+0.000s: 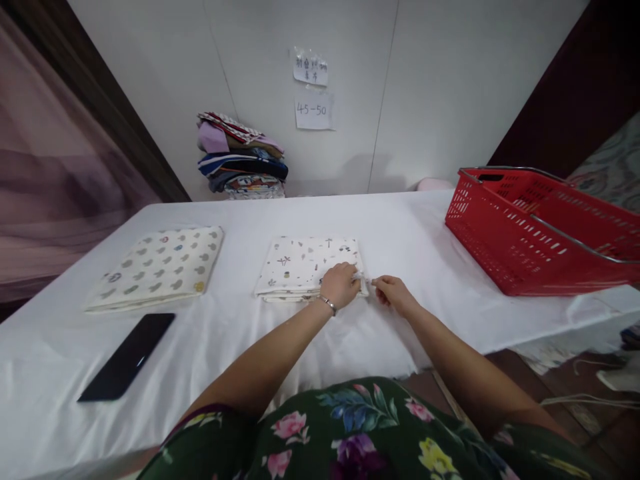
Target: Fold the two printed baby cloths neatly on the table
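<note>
A folded white cloth with small prints [300, 263] lies in the middle of the white-covered table. My left hand [341, 285], with a bracelet at the wrist, rests on its front right corner, fingers closed around a small whitish bit there. Just to the right, my right hand [394, 293] is pinched at the cloth's edge; a thin pale piece, too small to name, seems to run between the two hands. Another folded cloth, with grey prints [163, 263], lies flat at the left.
A black phone [127, 357] lies front left on the table [220, 360]. At the right stands a red basket [540, 233] with metal handles. A stack of folded fabrics [243, 157] is by the wall, near paper signs [314, 110].
</note>
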The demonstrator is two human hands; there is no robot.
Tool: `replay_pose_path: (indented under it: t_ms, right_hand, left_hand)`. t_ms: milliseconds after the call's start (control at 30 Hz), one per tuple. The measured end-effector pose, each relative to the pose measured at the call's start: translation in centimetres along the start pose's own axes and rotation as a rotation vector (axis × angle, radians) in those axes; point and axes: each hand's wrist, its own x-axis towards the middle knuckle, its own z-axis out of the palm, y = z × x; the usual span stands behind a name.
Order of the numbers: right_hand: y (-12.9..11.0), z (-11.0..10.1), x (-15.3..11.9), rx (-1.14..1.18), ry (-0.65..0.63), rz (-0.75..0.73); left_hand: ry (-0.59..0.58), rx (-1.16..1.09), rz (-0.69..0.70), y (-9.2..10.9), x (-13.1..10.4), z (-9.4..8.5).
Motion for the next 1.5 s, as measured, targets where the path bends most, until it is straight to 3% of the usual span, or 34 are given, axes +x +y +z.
replay_pose_path:
  t_ms: [67, 133, 333, 567, 733, 1033, 1300, 1500]
  right_hand:
    - [0.6, -0.3, 0.2, -0.105, 0.031, 0.036]
    - [0.9, -0.2, 0.3, -0.110, -0.016, 0.071]
    - [0.8, 1.0, 0.3, -0.066, -0.062, 0.067]
    - [0.1, 1.2, 0.0, 0.153, -0.145, 0.085]
    - [0.1, 1.3, 0.0, 0.178, -0.158, 0.117]
    - [-0.1, 0.9, 0.1, 0.237, -0.214, 0.151]
    - [0.1, 1.6, 0.2, 0.132, -0.141, 0.137]
    - [0.7, 1.4, 0.4, 0.129, -0.131, 0.140]
  left_hand:
    - [0.043, -0.060, -0.065, 0.1, 0.2, 0.2]
    - [0.081, -0.095, -0.089, 0.4, 0.1, 0.5]
    - [0.153, -0.062, -0.047, 1.0, -0.4, 0.9]
    - [0.127, -0.063, 0.067, 0.7, -1.4, 2.1]
    - [0.052, -0.067, 0.079, 0.2, -1.9, 3.0]
    - [0.030, 0.060, 0.169, 0.0, -1.7, 2.6]
    - [0.002, 0.058, 0.190, 0.1, -2.2, 2.6]
    - [0.000, 0.092, 0.183, -1.8, -3.9, 1.5]
